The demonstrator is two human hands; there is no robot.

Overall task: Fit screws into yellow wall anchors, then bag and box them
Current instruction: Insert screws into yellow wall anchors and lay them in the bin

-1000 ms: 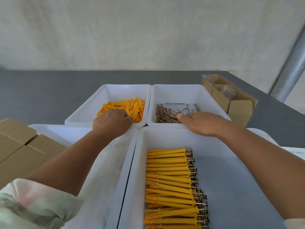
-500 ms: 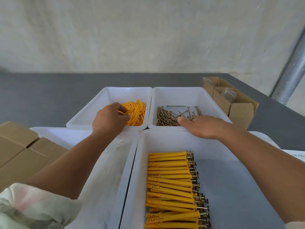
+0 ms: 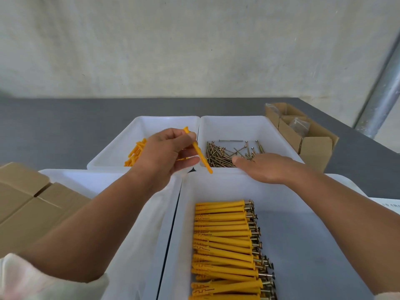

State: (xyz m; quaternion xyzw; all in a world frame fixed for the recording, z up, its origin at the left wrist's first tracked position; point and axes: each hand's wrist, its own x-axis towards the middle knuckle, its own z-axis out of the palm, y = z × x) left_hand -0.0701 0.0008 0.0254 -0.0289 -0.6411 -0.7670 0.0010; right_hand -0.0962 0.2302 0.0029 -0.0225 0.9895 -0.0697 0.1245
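Note:
My left hand point(image 3: 164, 152) pinches one yellow wall anchor point(image 3: 198, 150) and holds it slanted in the air over the seam between the two far trays. Under that hand, loose yellow anchors point(image 3: 135, 153) lie in the far-left white tray point(image 3: 151, 121). My right hand point(image 3: 266, 167) lies palm down over the near edge of the far-right white tray point(image 3: 233, 119), its fingers dipping into the pile of screws point(image 3: 220, 151); the fingertips are hidden. Anchors with screws fitted point(image 3: 223, 245) lie in a row in the near-right tray point(image 3: 313, 245).
A near-left white tray point(image 3: 86, 178) sits under my left forearm. A closed cardboard box point(image 3: 26, 202) stands at the left edge. At the back right is an open cardboard box point(image 3: 313, 146) holding a clear bag point(image 3: 299, 126). A metal pole point(image 3: 381, 105) rises at the right.
My left hand has lifted out of the anchor tray with one yellow anchor and moved right. My right hand has stayed at the screw pile.

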